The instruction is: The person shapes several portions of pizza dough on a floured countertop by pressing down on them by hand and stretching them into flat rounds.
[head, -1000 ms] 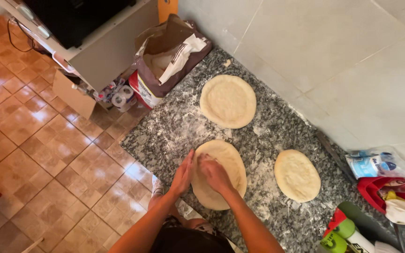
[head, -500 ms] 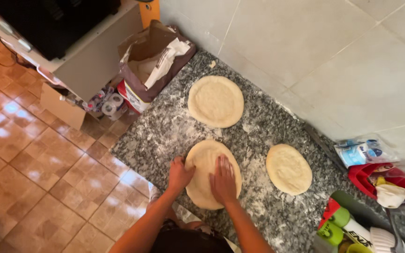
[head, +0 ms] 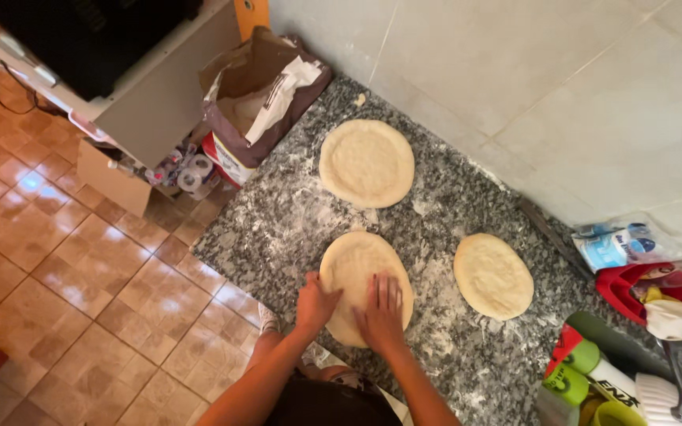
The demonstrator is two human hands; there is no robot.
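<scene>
Both my hands press on the near edge of a flat round of pale dough (head: 359, 268) lying on a floured grey granite counter (head: 278, 229). My left hand (head: 315, 304) rests on the dough's left near rim with its fingers spread. Flat on the dough beside it lies my right hand (head: 380, 314), fingers apart. Two more dough rounds lie apart on the counter: a larger one (head: 366, 162) at the back and a smaller one (head: 492, 274) to the right.
An open brown paper sack (head: 258, 99) sits at the counter's far left corner. Packets, a red cloth and bottles (head: 633, 315) crowd the right end. A tiled wall (head: 530, 87) runs behind. Brown floor tiles (head: 80, 276) lie left, with a cabinet (head: 96, 71) and box.
My hands have slid along the near dough round, from its middle towards its near edge, pressing it flatter. The camera view has shifted slightly right.
</scene>
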